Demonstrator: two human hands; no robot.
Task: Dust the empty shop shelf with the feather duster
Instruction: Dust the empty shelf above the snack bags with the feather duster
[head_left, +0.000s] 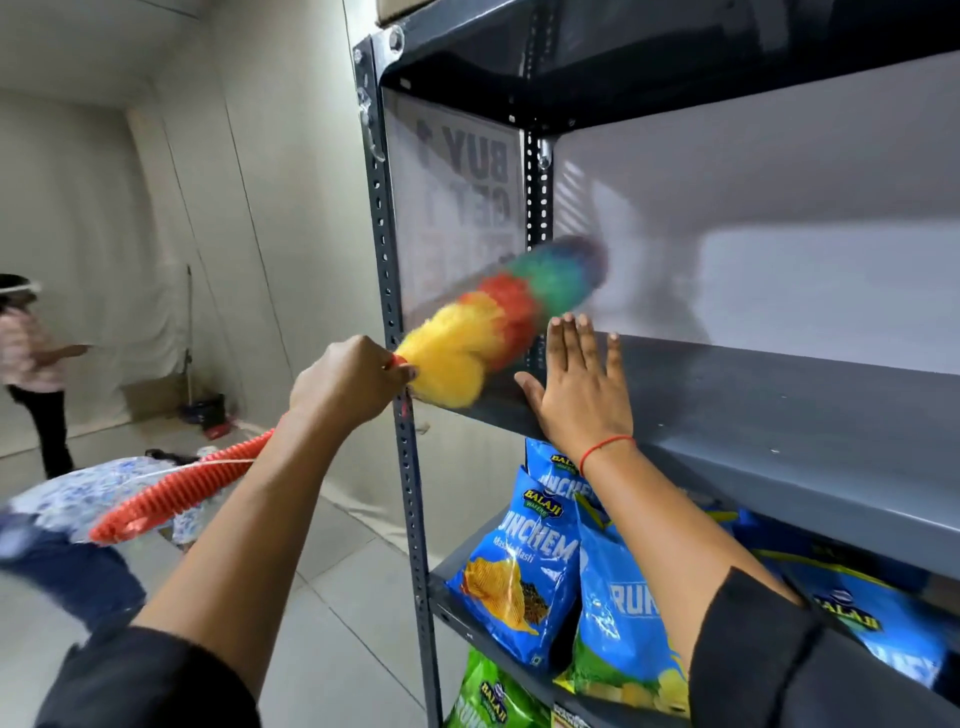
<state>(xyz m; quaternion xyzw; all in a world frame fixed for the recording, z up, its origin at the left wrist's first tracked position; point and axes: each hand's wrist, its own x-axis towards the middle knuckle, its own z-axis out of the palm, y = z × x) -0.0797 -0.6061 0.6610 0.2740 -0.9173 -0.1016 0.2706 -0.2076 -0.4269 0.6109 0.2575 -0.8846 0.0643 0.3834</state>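
The feather duster (498, 317) has a fluffy head banded yellow, red, green and blue, blurred by motion, lying over the left end of the empty grey shelf (779, 410). My left hand (348, 379) is closed around its neck, and the ribbed orange handle (176, 488) sticks out behind, down to the left. My right hand (576, 384) lies flat with fingers spread on the shelf's front edge, just right of the duster head. It holds nothing.
Blue snack bags (524, 566) and green ones (493, 696) fill the shelves below. A perforated grey upright (400, 291) stands at the shelf's left corner. A translucent printed sheet (457, 208) closes the left side. Another person (31, 374) stands far left.
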